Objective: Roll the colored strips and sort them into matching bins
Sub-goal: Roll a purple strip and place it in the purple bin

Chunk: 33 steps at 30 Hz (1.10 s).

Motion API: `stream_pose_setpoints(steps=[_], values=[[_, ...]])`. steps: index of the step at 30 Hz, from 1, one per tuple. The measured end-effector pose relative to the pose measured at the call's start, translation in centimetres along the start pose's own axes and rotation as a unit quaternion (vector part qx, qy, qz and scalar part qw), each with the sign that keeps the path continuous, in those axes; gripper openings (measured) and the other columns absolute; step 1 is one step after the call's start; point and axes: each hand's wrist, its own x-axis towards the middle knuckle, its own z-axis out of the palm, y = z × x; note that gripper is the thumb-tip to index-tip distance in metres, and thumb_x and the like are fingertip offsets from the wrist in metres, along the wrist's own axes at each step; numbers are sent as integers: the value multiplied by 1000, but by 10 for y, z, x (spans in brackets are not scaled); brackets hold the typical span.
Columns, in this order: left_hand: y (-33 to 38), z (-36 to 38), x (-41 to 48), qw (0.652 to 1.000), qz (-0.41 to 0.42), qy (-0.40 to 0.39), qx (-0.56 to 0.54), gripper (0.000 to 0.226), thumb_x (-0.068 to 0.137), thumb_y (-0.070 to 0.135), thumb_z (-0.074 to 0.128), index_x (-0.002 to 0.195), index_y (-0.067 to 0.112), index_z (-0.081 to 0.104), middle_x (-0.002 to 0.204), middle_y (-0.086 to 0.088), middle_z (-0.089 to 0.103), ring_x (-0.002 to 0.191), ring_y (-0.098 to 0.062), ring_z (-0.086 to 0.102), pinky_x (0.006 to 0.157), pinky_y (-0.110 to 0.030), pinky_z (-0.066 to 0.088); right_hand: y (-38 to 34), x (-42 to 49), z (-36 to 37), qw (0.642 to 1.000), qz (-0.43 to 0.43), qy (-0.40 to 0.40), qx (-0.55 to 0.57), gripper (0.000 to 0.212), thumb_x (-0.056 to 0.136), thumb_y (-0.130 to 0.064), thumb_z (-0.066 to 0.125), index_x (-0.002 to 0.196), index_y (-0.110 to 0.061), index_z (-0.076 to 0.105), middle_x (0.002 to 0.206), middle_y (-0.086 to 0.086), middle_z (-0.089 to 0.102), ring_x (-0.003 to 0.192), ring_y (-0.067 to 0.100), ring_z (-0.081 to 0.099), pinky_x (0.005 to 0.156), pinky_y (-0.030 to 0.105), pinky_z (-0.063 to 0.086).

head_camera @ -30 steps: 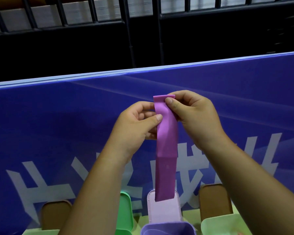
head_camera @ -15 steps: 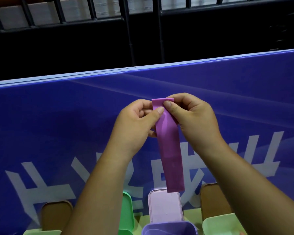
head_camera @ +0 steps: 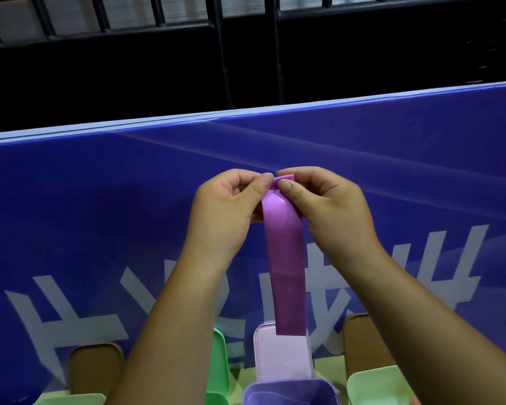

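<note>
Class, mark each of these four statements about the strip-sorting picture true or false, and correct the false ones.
1. The left hand and the right hand both pinch the top end of the purple strip. True.
2. The strip is fully rolled up. False: only its top end is folded over; the rest hangs straight down.
3. The strip lies inside the purple bin. False: it hangs in the air, held by both hands.
4. A blue board with white characters stands behind the hands. True.
</note>
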Motion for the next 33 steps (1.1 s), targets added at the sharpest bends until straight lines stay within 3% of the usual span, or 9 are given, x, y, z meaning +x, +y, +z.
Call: stream_pose_setpoints(steps=[8,20,33], values=[[0,-1,-2,1000,-6,-1,-7,10,102,21,75,105,13,80,90,-5,82,83,-21,81,71,-30,63,1,-2,2,1000,7,5,7,13,101,-22,73,110,-22,81,100,-12,80,96,8,76,78,23,63],[-1,-10,-5,999,-19,-24,-28,9,102,17,74,106,12,81,96,-10,82,93,-28,81,85,-43,67,-3,-4,3,999,30,-18,-7,12,104,-24,70,109,-27,80,100,-11,80,98,14,76,85,43,66],[-4,-17,-3,995,-46,-55,-75,8,100,8,74,105,10,79,104,-14,81,101,-31,80,89,-42,64,-7,-6,1,998,47,-40,-2,15,104,-20,68,110,-26,80,102,-11,80,102,12,75,93,43,65]])
